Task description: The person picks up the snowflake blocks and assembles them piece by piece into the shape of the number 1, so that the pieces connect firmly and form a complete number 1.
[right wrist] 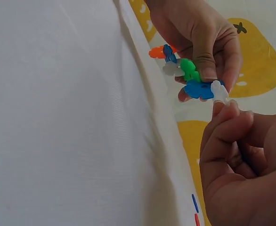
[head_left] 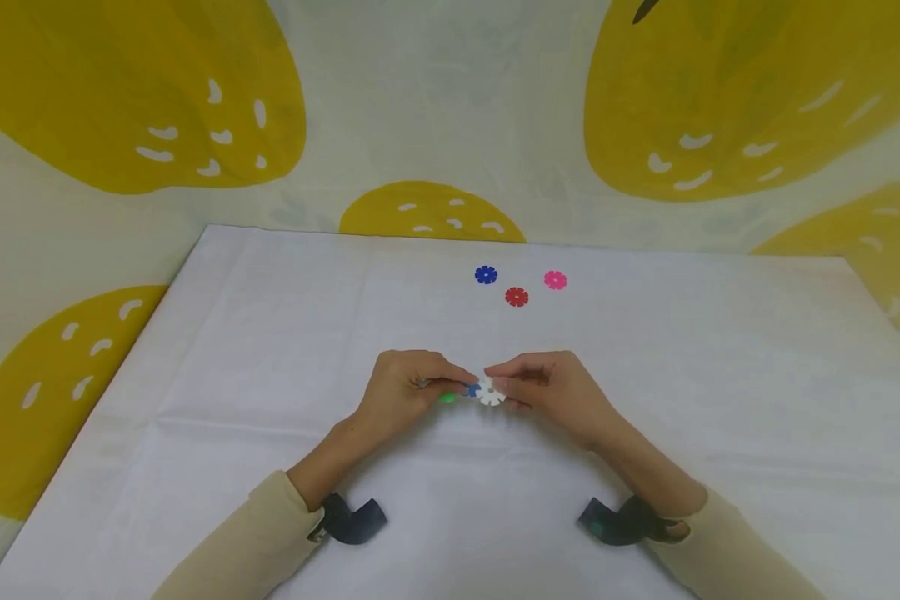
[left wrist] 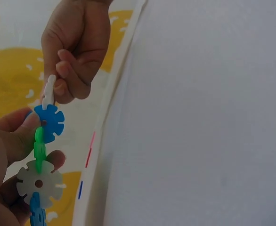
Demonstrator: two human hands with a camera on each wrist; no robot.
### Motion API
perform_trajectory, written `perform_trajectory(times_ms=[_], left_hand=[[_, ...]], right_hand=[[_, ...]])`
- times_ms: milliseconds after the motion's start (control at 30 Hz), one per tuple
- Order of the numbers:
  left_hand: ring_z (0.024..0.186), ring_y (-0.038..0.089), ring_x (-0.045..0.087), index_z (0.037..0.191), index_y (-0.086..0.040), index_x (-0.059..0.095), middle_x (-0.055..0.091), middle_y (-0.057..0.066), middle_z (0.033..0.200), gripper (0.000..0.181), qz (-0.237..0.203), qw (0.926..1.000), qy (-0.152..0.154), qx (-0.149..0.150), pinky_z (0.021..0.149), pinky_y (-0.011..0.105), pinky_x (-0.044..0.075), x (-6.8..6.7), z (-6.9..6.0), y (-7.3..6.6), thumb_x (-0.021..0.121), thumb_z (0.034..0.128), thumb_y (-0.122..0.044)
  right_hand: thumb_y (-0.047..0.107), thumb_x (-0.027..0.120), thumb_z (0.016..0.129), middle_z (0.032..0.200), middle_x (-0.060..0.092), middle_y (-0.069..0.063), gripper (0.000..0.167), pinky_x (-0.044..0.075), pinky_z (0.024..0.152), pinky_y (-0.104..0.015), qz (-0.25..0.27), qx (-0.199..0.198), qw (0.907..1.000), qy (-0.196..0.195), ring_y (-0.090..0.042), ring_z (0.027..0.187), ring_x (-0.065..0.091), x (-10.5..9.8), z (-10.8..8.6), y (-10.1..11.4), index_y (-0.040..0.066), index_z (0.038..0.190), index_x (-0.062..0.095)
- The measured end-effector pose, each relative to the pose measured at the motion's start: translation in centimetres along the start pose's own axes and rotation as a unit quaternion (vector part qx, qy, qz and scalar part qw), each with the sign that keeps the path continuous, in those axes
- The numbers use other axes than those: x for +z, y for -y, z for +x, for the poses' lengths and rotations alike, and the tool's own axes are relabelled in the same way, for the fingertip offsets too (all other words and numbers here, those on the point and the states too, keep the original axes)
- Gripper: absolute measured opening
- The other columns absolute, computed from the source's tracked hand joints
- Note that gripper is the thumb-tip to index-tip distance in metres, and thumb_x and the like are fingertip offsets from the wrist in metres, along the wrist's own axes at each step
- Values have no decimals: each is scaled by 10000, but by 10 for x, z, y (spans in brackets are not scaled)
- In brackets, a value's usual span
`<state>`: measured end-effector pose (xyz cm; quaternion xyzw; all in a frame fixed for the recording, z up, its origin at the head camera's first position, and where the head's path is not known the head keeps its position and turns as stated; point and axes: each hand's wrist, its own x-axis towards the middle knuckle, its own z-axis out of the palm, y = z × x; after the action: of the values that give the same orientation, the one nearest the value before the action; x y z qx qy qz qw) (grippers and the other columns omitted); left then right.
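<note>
My left hand [head_left: 399,387] pinches a blue notched snowflake disc [left wrist: 54,123] between thumb and fingers. That disc belongs to a chain of interlocking discs: in the left wrist view a green disc [left wrist: 40,149], a greyish-white disc [left wrist: 48,181] and another blue disc [left wrist: 37,214] follow. An orange disc [right wrist: 156,52] shows at the chain's far end in the right wrist view. With its fingertips, my right hand [head_left: 562,392] grips a white disc [head_left: 490,394], set edgewise against the blue one at a slot. How deep the slots engage cannot be told.
Beyond the hands, three loose discs lie on the white-covered table [head_left: 270,333]: a dark blue disc [head_left: 486,275], a red disc [head_left: 517,297] and a pink disc [head_left: 556,280]. Behind the table's back edge hangs a cloth [head_left: 442,100] with yellow fruit shapes.
</note>
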<state>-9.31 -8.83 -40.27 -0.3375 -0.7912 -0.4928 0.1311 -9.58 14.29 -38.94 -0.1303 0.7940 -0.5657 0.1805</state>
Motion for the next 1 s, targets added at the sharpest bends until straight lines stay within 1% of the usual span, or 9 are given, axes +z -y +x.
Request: perform_trajectory(times_ms=[100,267,467,633,800,900,1000], left_hand=[[731,46,653,856,-101,784,712,-44,775,191,175,9998,-84,-57,655,196,514,3,-1,-1,772,744,53],[701,38,645,831,-111,786,695,-55,729,190,456,9987,-243,-31,624,175,502,8,-3,-5,785,730,50],[680,46,657,804,-98,786,698,-48,713,177,266,9991,-314,-116,596,173,501,9,-6,-4,790,716,55],[691,45,658,805,-108,785,701,-52,727,176,164,9984,-507,-204,600,185,505,10,-7,-3,793,720,46],[667,52,628,796,-117,780,700,-67,734,153,359,9972,-636,-186,587,194,474,13,-8,-4,811,705,2],[651,56,600,792,-126,780,697,-79,736,139,557,9963,-632,-165,570,201,448,13,-8,-6,814,705,-23],[664,53,607,801,-129,781,696,-80,741,145,622,9962,-585,-188,579,197,459,12,-7,-7,816,708,-24]], right_hand=[[167,689,894,829,691,-89,217,550,681,-296,69,-39,10000,46,-276,719,645,1,1,-2,52,1075,720],[150,681,899,818,689,-85,197,541,670,-286,-10,-62,10000,18,-258,700,647,3,1,-5,49,1064,721],[135,674,903,831,689,-86,184,545,664,-292,86,-72,9999,-87,-262,695,646,10,-1,-6,49,1058,725],[139,670,906,873,689,-86,191,543,669,-275,261,-92,9988,-401,-265,700,645,16,-4,-7,52,1067,725],[129,667,906,828,685,-100,184,512,672,-253,435,2,9976,-547,-275,694,643,22,-4,-8,50,1061,726],[126,665,907,799,681,-106,178,495,673,-245,481,75,9971,-581,-276,689,638,23,-4,-9,55,1058,727],[136,663,910,794,683,-103,176,492,680,-247,492,167,9968,-610,-270,698,639,23,-4,-9,75,1061,730]])
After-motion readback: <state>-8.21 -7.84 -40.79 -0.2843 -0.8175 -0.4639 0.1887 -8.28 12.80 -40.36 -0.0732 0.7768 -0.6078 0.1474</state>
